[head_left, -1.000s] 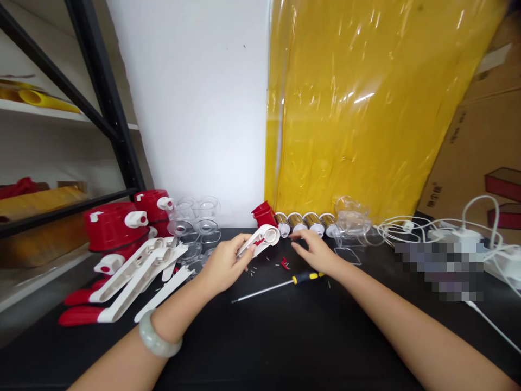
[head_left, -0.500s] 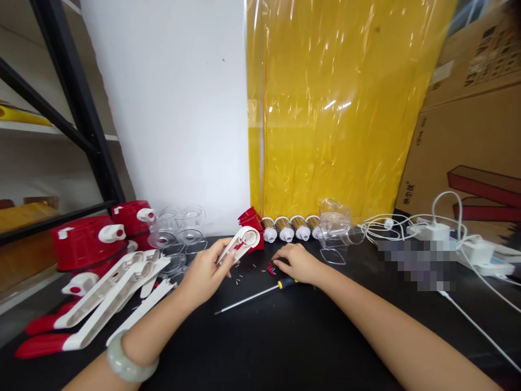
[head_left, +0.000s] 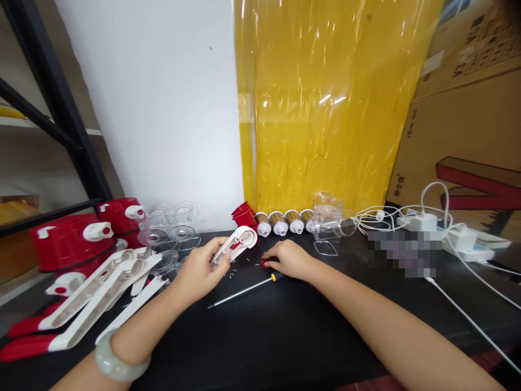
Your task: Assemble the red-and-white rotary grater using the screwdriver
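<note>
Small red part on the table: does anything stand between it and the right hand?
Nothing visible does: the right hand is right at the small red part. The screwdriver shaft lies nearer the camera; small metal pieces lie left.

Screwdriver (head_left: 244,292) on table (head_left: 260,336) (screws (head_left: 231,276) just behind)

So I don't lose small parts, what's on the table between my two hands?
In the head view, several tiny metal pieces lie there, plus a small red part by your right hand; the screwdriver lies nearer you.

Workshop bench (head_left: 252,347), screwdriver (head_left: 244,291), loose screws (head_left: 232,275), plastic parts (head_left: 91,307)
</note>
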Action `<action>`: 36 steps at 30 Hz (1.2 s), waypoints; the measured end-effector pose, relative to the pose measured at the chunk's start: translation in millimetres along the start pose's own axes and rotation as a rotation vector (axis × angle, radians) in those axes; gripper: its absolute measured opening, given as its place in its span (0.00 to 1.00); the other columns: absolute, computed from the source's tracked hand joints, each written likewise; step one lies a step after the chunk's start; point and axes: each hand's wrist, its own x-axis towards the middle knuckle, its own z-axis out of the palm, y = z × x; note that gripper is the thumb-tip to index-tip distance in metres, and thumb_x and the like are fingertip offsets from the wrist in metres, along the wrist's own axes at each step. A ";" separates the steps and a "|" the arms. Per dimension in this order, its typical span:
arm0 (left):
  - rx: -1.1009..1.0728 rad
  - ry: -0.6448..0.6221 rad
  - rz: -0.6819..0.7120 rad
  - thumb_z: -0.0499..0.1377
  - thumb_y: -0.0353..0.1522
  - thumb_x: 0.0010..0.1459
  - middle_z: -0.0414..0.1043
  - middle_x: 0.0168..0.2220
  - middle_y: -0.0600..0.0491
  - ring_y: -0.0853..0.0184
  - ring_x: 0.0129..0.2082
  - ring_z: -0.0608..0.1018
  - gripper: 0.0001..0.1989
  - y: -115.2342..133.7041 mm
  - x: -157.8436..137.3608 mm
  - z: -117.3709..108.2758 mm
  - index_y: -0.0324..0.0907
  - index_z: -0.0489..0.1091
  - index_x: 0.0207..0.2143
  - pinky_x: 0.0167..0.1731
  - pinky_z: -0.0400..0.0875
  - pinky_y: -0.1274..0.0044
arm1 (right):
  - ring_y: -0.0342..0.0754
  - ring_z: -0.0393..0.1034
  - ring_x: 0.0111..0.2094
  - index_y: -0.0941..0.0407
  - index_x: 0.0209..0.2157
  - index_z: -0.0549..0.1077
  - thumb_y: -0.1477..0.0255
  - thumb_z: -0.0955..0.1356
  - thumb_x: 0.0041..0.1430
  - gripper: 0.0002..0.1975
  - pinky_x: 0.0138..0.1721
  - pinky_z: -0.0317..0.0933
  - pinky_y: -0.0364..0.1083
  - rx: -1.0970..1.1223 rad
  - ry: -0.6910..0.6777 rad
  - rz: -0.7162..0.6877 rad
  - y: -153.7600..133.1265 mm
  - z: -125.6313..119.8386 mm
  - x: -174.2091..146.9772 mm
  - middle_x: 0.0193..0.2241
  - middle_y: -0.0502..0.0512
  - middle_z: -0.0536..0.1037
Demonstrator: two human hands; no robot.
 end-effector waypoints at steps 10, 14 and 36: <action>-0.017 -0.042 0.005 0.53 0.36 0.62 0.79 0.27 0.56 0.68 0.24 0.77 0.16 4.4 0.4 1.4 0.42 0.71 0.49 0.26 0.66 0.79 | 0.51 0.77 0.49 0.56 0.46 0.82 0.82 0.66 0.58 0.18 0.53 0.66 0.47 0.055 -0.028 -0.061 -0.5 12.9 3.7 0.46 0.58 0.83; -0.017 -0.052 0.011 0.53 0.36 0.62 0.78 0.27 0.56 0.67 0.24 0.78 0.16 4.6 0.4 2.4 0.41 0.71 0.49 0.27 0.66 0.79 | 0.51 0.77 0.46 0.57 0.44 0.82 0.83 0.67 0.57 0.17 0.51 0.66 0.46 0.064 -0.011 -0.039 -2.4 12.5 4.5 0.43 0.58 0.83; 0.042 -0.050 -0.054 0.52 0.39 0.64 0.80 0.31 0.54 0.66 0.24 0.78 0.17 -3.6 1.0 5.5 0.43 0.71 0.51 0.28 0.67 0.78 | 0.47 0.75 0.35 0.56 0.42 0.76 0.78 0.66 0.59 0.10 0.40 0.70 0.47 0.324 0.546 -0.089 -7.0 7.2 5.1 0.35 0.55 0.80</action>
